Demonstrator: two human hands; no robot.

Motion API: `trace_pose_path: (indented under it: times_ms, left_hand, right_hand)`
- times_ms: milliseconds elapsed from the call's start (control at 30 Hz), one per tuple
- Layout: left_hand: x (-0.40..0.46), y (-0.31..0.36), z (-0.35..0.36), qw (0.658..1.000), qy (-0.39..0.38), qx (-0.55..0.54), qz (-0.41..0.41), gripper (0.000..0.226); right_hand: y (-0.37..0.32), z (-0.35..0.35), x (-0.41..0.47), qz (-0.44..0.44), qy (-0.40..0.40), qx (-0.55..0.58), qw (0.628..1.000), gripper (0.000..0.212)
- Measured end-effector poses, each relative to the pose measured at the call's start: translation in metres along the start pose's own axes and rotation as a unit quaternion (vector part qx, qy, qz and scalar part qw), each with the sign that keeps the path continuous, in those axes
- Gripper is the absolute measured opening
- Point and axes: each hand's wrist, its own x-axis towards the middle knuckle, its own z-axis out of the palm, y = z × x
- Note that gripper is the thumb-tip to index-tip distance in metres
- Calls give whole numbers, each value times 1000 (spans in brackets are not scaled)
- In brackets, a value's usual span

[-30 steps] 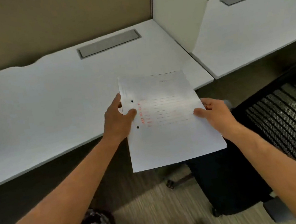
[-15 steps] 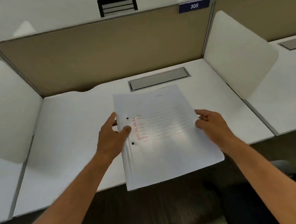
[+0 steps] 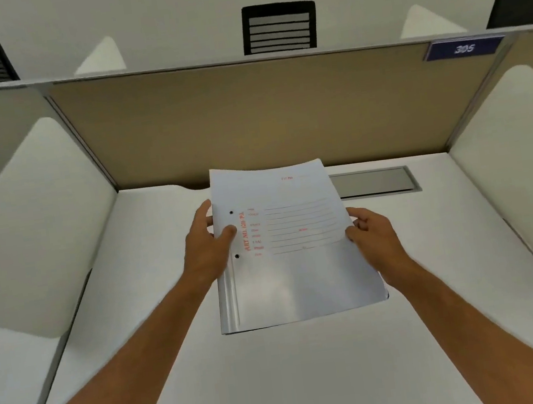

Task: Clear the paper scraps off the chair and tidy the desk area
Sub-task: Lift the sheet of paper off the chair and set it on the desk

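A white paper folder [image 3: 295,265] with red print and two punch holes is held flat just above the white desk [image 3: 281,379], near its middle. My left hand [image 3: 208,246] grips the folder's left edge, thumb on top between the holes. My right hand [image 3: 371,238] pinches its right edge. The folder's near edge casts a thin shadow on the desk; I cannot tell whether it touches. The chair and paper scraps are out of view.
A grey cable hatch [image 3: 374,182] lies in the desk behind the folder. A tan back partition [image 3: 247,116] and white side dividers [image 3: 34,225] [image 3: 524,161] enclose the desk. A blue "305" plate [image 3: 463,47] sits top right. Black chair backs [image 3: 279,27] show beyond the partition.
The view lifted from floor, bin and chair onto the desk. Both hands carried the folder forward from past the desk's front edge to over its middle.
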Motion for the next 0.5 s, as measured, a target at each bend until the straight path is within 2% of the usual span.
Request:
trace_pose_path:
  times_ms: [267, 500]
  left_hand:
    - [179, -77, 12, 996, -51, 29, -64, 71]
    - [291, -161, 47, 992, -100, 55, -63, 67]
  right_hand:
    - [43, 105, 165, 78, -27, -41, 996, 42]
    - [92, 164, 283, 128, -44, -92, 987, 48]
